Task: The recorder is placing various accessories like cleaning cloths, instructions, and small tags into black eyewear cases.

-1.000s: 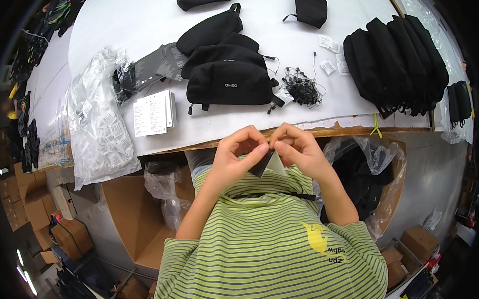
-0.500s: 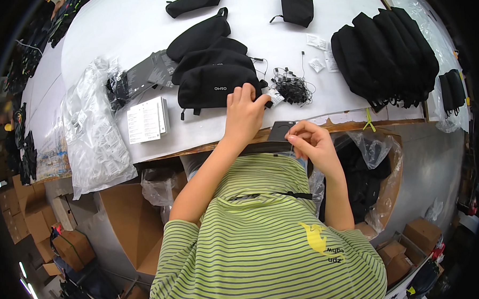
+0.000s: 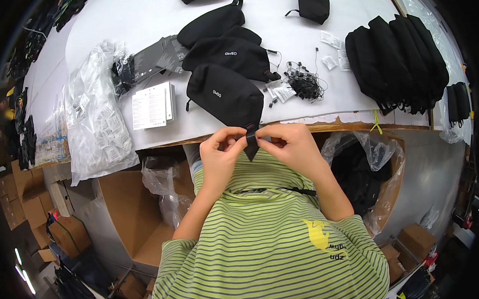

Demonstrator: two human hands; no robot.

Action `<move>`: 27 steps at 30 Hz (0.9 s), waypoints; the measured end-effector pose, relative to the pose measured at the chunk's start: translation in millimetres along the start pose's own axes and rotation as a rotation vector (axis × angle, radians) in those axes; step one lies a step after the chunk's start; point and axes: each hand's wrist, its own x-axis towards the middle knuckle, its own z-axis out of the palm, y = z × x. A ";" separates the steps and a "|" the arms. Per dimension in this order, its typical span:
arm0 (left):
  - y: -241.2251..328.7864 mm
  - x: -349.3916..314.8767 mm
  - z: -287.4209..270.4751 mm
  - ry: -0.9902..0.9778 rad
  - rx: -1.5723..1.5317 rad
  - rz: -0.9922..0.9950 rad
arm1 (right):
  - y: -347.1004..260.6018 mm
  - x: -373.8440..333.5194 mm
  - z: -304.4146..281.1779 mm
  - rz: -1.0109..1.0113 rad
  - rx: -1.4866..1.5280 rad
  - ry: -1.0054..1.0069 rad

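Observation:
A black zip pouch (image 3: 224, 99) lies slantwise on the white table, its lower right corner drawn to the table's front edge. At that corner my left hand (image 3: 221, 153) pinches the pouch's end, fingers curled. Opposite it, my right hand (image 3: 293, 147) is closed in a pinch on a dark, narrow, pointed piece, which looks like a black hang tag (image 3: 252, 148) seen at a slant. The fingertips nearly meet, and the exact joint between tag and pouch is hidden. Behind lie more black pouches (image 3: 224, 55), overlapping.
Right of the pouches sits a tangle of black tag strings (image 3: 304, 83) beside small white packets (image 3: 284, 92). White printed cards (image 3: 151, 106), dark cards (image 3: 149, 62) and a clear plastic bag (image 3: 100, 118) are at left. Stacked black pouches (image 3: 396, 62) stand at right. Open cartons (image 3: 130, 213) are below the table edge.
The front pouch has turned and come toward me, its right corner now at the table edge. My left hand has moved back from the pouch's top to meet my right hand, which moved left with the tag.

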 end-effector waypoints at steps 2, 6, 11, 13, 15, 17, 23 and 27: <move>4.9 -2.2 -2.7 -0.015 0.011 -0.034 | 1.8 1.6 2.9 -0.149 -0.088 0.028; 7.7 -0.8 -6.1 -0.032 0.091 0.211 | -1.2 0.6 6.3 -0.162 -0.133 0.050; 18.5 -0.4 -13.0 -0.022 -0.315 0.133 | 1.2 -3.0 -3.2 0.167 0.538 0.027; 26.9 -0.2 -17.4 -0.097 -0.521 0.038 | 1.4 -5.0 -11.8 0.163 0.667 -0.002; 27.8 -1.7 -18.8 -0.228 -0.804 -0.097 | 2.4 -6.7 -18.7 0.145 0.812 -0.063; 23.0 -1.4 -18.9 -0.283 -0.754 -0.113 | 4.2 -6.7 -17.0 0.122 0.843 -0.060; 37.0 -5.9 -3.6 -0.225 -0.386 -0.132 | 4.9 -7.1 -17.4 0.107 0.938 -0.095; 37.2 -6.8 -1.4 -0.256 -0.323 -0.140 | 0.6 -10.1 -7.8 0.054 0.937 -0.054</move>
